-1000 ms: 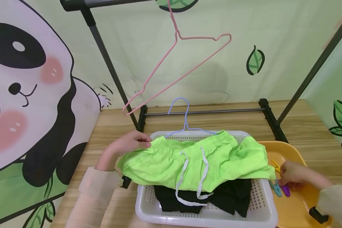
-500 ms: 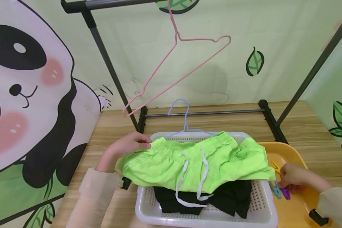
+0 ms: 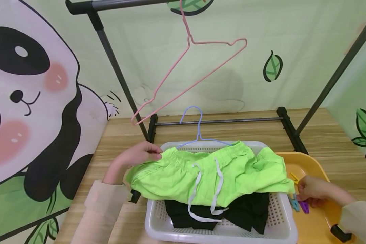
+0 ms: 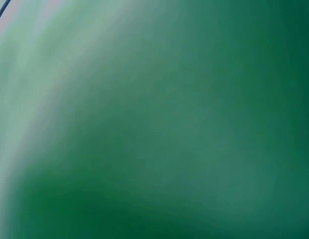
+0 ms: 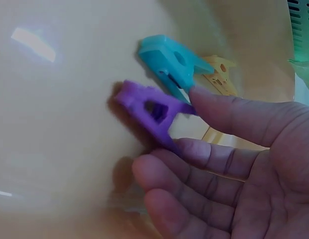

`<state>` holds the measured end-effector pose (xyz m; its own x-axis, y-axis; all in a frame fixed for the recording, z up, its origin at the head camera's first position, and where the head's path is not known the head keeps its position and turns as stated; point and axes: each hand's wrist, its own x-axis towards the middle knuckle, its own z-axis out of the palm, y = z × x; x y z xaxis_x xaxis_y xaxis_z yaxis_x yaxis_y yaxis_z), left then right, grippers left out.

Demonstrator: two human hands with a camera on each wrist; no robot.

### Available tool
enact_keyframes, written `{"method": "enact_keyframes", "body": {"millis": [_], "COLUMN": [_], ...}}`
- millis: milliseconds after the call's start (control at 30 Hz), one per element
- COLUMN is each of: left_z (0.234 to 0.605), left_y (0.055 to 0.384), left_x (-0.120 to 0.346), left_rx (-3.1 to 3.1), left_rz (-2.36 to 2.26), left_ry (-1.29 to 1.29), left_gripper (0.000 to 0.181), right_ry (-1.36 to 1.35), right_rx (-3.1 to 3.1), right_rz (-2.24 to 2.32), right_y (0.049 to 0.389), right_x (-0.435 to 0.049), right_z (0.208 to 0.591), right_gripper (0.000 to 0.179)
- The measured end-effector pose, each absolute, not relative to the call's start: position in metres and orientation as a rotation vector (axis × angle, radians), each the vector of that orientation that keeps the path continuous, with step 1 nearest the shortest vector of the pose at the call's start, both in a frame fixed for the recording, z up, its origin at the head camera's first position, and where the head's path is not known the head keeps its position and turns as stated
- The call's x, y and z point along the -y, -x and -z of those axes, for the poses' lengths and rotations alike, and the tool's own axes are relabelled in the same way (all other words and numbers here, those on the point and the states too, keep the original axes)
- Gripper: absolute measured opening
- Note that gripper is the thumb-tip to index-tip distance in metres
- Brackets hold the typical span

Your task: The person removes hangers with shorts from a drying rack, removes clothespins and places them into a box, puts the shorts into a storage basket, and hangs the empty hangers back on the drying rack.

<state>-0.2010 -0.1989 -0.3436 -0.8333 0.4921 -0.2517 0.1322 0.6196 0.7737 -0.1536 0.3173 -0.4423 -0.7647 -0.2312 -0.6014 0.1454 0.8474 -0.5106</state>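
Note:
Bright green shorts (image 3: 213,176) with white drawstrings lie across a white basket (image 3: 219,237), over black cloth (image 3: 247,210). My left hand (image 3: 138,154) pinches the left end of their waistband between thumb and fingers. A blue hanger (image 3: 199,125) sticks up behind the waistband; its lower part is hidden by the shorts. Inside an orange basin (image 3: 314,223), my right hand (image 3: 314,188) holds a purple clothespin (image 5: 149,112) by its handles, thumb on one and index finger on the other. Beside it lie a teal clothespin (image 5: 169,59) and a yellow clothespin (image 5: 221,74). The left wrist view is only blurred green.
A pink hanger (image 3: 170,69) hangs from the black rack's top bar (image 3: 128,4). The rack's lower bar (image 3: 231,120) runs behind the basket on the wooden tabletop (image 3: 122,132). A wall with a printed panda (image 3: 48,112) stands close at the left.
My right hand and the purple clothespin have shifted very slightly left inside the basin. My left hand stays on the waistband, and the shorts lie unchanged.

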Motion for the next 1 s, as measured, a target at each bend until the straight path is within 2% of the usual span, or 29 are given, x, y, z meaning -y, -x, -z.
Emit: {"method": "enact_keyframes", "body": {"millis": [633,1000], "left_z": [0.344,0.345], "left_y": [0.201,0.202], "left_x": [0.199,0.199], "left_rx": [-2.385,-2.379], "left_rz": [-1.112,-1.113], "left_ry": [-0.492,-0.497], "left_gripper": [0.016,0.016], "right_ry": [0.052,0.114], "right_rx": [-2.296,-2.288], "right_rz": [0.752,0.792], "right_y": [0.153,0.166], "right_x": [-0.317,-0.321], "right_z": [0.439,0.415], "right_gripper": [0.023,0.022]}}
